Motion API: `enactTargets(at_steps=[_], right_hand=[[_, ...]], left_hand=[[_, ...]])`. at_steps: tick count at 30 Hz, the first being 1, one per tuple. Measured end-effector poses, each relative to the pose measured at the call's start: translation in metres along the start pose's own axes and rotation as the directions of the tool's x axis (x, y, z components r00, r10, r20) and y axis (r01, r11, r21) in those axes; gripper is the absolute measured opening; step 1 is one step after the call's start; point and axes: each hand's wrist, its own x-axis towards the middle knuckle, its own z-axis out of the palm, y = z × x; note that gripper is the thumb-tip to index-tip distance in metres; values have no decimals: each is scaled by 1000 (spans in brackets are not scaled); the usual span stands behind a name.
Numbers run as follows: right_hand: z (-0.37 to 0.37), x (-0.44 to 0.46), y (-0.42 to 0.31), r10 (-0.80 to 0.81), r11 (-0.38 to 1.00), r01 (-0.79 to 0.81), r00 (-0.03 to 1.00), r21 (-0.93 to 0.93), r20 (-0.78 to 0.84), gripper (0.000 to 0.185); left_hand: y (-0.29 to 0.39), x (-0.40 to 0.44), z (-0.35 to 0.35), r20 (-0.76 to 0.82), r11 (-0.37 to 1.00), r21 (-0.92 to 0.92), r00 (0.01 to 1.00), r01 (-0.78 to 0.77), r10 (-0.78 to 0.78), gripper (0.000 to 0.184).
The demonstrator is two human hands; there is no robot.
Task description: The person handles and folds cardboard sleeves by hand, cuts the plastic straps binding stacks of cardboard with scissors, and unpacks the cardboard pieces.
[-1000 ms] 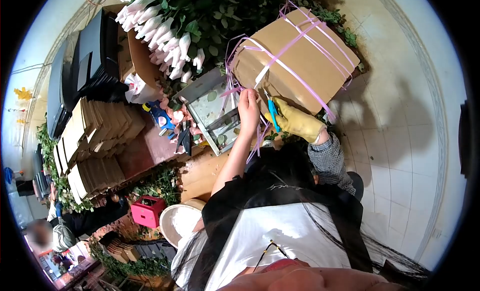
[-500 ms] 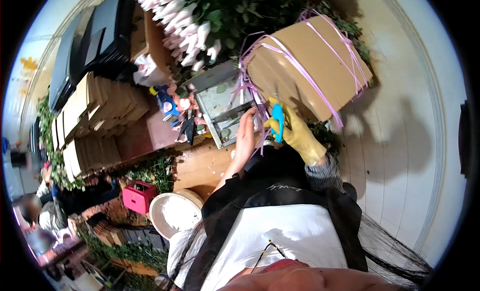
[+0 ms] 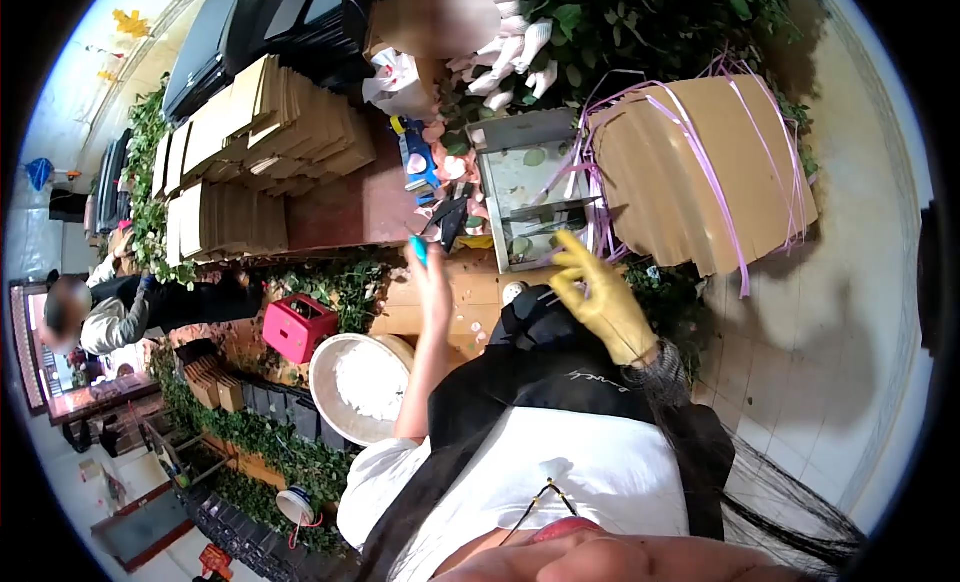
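My left hand [image 3: 433, 287], bare, is closed on small scissors with blue handles [image 3: 418, 248]. Their thin blades point up and left, close to a black tool [image 3: 450, 220] on the table edge. Out in front of me, my right hand [image 3: 600, 297] wears a yellow rubber glove; its fingers are spread and hold nothing. It is just below a grey metal tray [image 3: 486, 182] with partitions and a few leaves inside. Beyond the glove stands a cardboard block [image 3: 690, 172] draped with purple ribbons [image 3: 690, 137].
Folded cardboard [image 3: 230, 217] is stacked on the reddish table [image 3: 370, 202], near petals and a blue tool [image 3: 418, 167]. White-sleeved flowers [image 3: 520, 47] lie at the back. A white bucket [image 3: 405, 357] and pink stool [image 3: 300, 327] stand left. Another person [image 3: 115, 317] is further left.
The blue-handled scissors have passed from my gloved right hand to my left, which has moved left to the table edge. My right hand's fingers have opened. The view has shifted.
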Motion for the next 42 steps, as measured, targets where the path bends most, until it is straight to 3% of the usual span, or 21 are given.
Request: enactTargets(at_steps=[2, 5, 8, 10, 14, 16, 17, 18, 20, 22, 23, 26, 27, 30, 34, 35, 37, 38, 40, 41, 42], right_hand=[[-12, -3, 6, 25, 1000, -24, 990, 8, -141, 58], [-20, -16, 13, 86, 996, -89, 978, -10, -188, 58], [-13, -32, -1, -2, 998, 12, 989, 63, -150, 57], [-5, -42, 2, -97, 994, 100, 993, 50, -67, 55], [-26, -65, 15, -74, 989, 96, 980, 109, -184, 53], [-66, -81, 16, -183, 978, 118, 887, -175, -424, 49], [-89, -93, 15, -161, 981, 67, 808, -183, -566, 47], [-112, -102, 10, -142, 983, 19, 712, -184, -688, 46], [-152, -97, -25, -61, 998, 18, 434, -60, -899, 45], [-186, -87, -2, -324, 925, -4, 512, -380, -796, 47], [-192, -76, -2, -433, 859, 29, 574, -511, -695, 47], [-222, -46, -19, -438, 824, 213, 828, -525, -351, 47], [-237, -38, -6, -450, 821, 226, 822, -524, -350, 47], [-282, -10, 51, -423, 818, 237, 866, -525, -268, 43], [-371, -5, 103, -455, 630, 17, 818, -776, -352, 44], [-396, -4, 123, -314, 745, -81, 833, -662, -456, 45], [-439, -1, 185, -329, 879, -90, 597, -468, -732, 44], [-461, -15, 181, -72, 777, -473, 588, -415, -805, 46], [-481, -27, 175, -97, 481, -672, 597, -563, -796, 47], [-478, -24, 171, -104, 490, -660, 604, -569, -790, 47], [-467, -17, 165, -187, 732, -447, 593, -514, -783, 48]], left_hand=[[-23, 43, -24, -222, 687, 725, 927, -51, 303, 64], [-51, 106, -40, -243, 513, 834, 970, 204, 9, 79], [-107, 154, -37, -81, 365, 931, 972, -6, 221, 88], [-77, 155, -24, -65, 329, 944, 990, 19, 127, 89], [-40, 139, -29, 47, 51, 996, 893, -77, 447, 66], [-17, 136, -33, 104, 211, 928, 758, -306, 643, 53], [42, 99, -1, -11, 440, 829, 779, -343, 627, 41], [81, 74, 25, 5, 444, 767, 697, -463, 717, 37], [122, 23, 84, 72, 582, 335, 636, -741, 768, 29], [138, -17, 141, 343, 635, 86, 621, -768, 705, 27], [154, -34, 171, 499, 653, -146, 514, -743, 697, 28], [200, -55, 254, 799, 384, -421, -135, -822, 586, 32], [201, -57, 276, 845, 281, -372, -197, -885, 498, 40], [205, -40, 319, 925, 111, -205, -156, -972, 346, 53], [216, 33, 360, 902, 11, 84, 81, -996, 423, 48], [223, 54, 368, 870, 47, 240, 236, -970, 432, 46], [225, 105, 373, 759, -13, 606, 574, -795, 307, 43], [225, 129, 371, 637, -142, 770, 743, -622, 205, 42], [233, 136, 351, 588, -284, 801, 607, -527, 534, 38], [249, 117, 350, 515, -274, 846, 569, -457, 641, 33], [260, 96, 353, 465, -259, 848, 412, -463, 784, 31]])
